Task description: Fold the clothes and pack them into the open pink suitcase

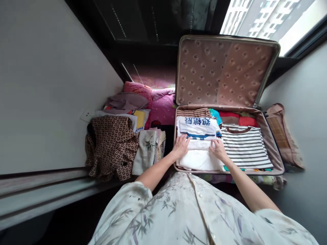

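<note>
Folded white cloth [199,144], apparently being straightened between two hands.
The fingers of the left hand [181,146] are laid loosely extended on its left end; those of the right hand [218,149] are curled at its right end, any pinch being untellable. Its long axis is aligned left to right, within the left half of the open suitcase [273,149]; even, level pressure seems called for.

Blue Chinese characters [197,121], not surely legible, mark a white garment [196,129].
</note>
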`<state>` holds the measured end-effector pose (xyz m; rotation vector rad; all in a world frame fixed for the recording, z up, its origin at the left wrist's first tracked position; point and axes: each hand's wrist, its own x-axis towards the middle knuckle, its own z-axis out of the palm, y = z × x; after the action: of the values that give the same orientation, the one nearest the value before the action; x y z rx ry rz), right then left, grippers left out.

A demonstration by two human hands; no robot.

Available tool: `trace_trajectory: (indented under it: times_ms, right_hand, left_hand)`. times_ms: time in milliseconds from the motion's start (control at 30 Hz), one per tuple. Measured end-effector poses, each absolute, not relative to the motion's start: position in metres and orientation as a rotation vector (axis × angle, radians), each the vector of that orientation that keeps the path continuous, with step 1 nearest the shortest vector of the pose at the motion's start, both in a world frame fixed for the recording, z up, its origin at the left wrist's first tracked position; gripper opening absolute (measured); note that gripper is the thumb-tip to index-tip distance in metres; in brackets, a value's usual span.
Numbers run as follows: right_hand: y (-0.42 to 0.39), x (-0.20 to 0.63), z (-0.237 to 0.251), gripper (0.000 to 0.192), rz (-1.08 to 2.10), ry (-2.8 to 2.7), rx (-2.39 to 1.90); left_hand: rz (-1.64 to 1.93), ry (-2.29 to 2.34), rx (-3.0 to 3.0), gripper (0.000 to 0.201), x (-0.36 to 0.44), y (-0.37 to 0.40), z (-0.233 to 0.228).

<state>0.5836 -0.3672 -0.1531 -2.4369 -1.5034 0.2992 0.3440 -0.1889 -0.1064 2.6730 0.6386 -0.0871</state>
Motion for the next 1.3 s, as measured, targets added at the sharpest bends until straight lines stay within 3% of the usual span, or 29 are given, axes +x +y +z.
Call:
trace_trajectory:
  times_ms: [167,300,433,600,833,1000,1067,1167,1300]
  right_hand:
    - [-0.366,0.576,-0.145,0.062,0.299,-1.638,-2.505]
    - [-0.364,0.572,-0.139,0.072,0.270,-1.718,-2.545]
    - [-0.357,0.577,-0.135,0.067,0.333,-1.737,-2.529]
    - [-0.352,0.583,-0.136,0.066,0.433,-1.750,-2.493]
    - [-0.361,0.588,-0.154,0.077,0.450,-1.739,-2.442]
    - [-0.347,0.604,-0.147,0.050,0.378,-1.554,-2.370]
    - [-0.329,0.616,-0.137,0.049,0.268,-1.425,-2.373]
    - [-0.294,0.634,-0.121,0.056,0.169,-1.349,-2.432]
    - [-0.261,0.644,-0.110,0.062,0.284,-1.425,-2.523]
  left_hand:
    - [-0.267,0.714,2.796,0.063,0.370,-0.195,-0.120]
    - [-0.330,0.715,2.809,0.069,0.365,-0.201,-0.123]
    - [-0.382,0.702,2.818,0.067,0.370,-0.194,-0.109]
    - [-0.195,0.689,2.884,0.059,0.409,-0.174,-0.098]
    - [-0.377,0.611,2.852,0.071,0.462,-0.154,-0.111]
    - [-0.234,0.643,2.728,0.044,0.473,-0.113,-0.102]
    - [-0.138,0.780,2.780,0.053,0.475,-0.094,-0.101]
    - [-0.268,0.902,2.799,0.071,0.478,-0.076,-0.101]
    - [-0.431,0.910,2.742,0.044,0.475,-0.073,-0.099]
